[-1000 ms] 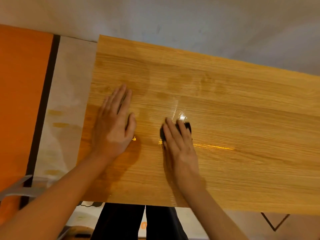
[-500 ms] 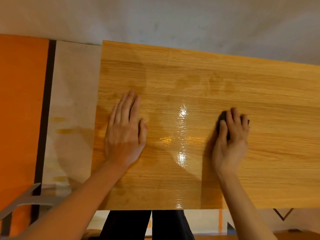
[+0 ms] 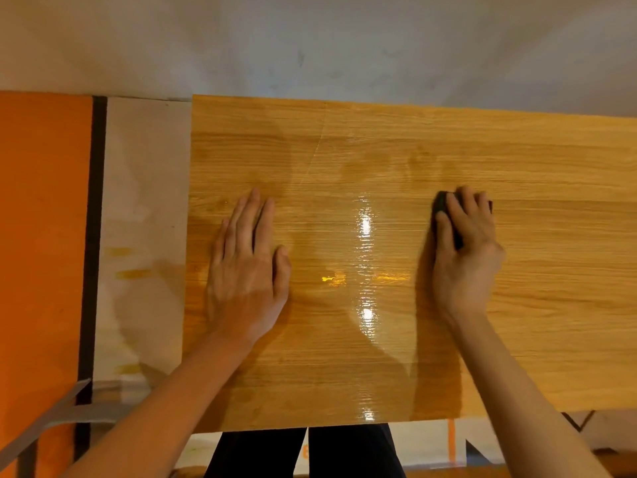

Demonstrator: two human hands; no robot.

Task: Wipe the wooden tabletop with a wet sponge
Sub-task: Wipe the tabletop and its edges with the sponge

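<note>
The wooden tabletop [image 3: 551, 305] fills the middle and right of the view, glossy and wet in its centre. My right hand [image 3: 463, 260] presses a dark sponge [image 3: 440, 207] flat on the wood at the right of centre; the fingers cover most of the sponge. My left hand [image 3: 246, 270] lies flat, palm down, on the left part of the tabletop, holding nothing.
A grey wall [image 3: 310, 46] runs along the table's far edge. Left of the table the floor shows a pale strip [image 3: 141, 219], a black line and an orange area [image 3: 41, 236]. My dark-trousered legs [image 3: 303, 453] stand at the near edge.
My right hand has slid the sponge to the right across the wood, leaving a wet shiny band behind it. My left hand has stayed flat in place.
</note>
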